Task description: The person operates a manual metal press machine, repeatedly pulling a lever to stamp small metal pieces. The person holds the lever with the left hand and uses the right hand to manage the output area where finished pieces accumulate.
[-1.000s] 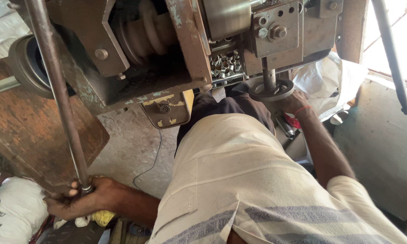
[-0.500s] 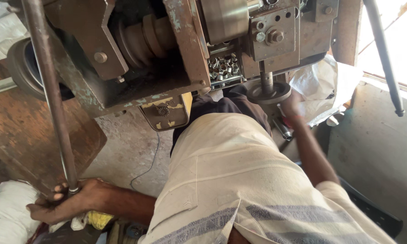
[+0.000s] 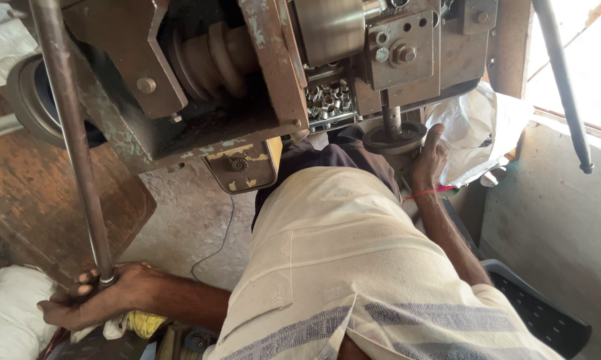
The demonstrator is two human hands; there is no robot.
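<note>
Steel lever rod (image 3: 70, 143), rigid and likely heavy, is gripped at its lower end by left hand (image 3: 94, 300); right hand (image 3: 430, 157) fingers rest unclenched beside round die plate (image 3: 392, 139)

A metal press machine (image 3: 260, 73) fills the top of the view, above the person's lap. A long lever rod (image 3: 70, 140) runs down its left side to the left hand (image 3: 97, 300), which grips the rod's lower end. A tray of small metal rings (image 3: 327, 100) sits in the machine's middle. To the right, the right hand (image 3: 428, 160) touches a round die plate (image 3: 394, 138), with a plastic bag (image 3: 477, 130) just behind it.
</note>
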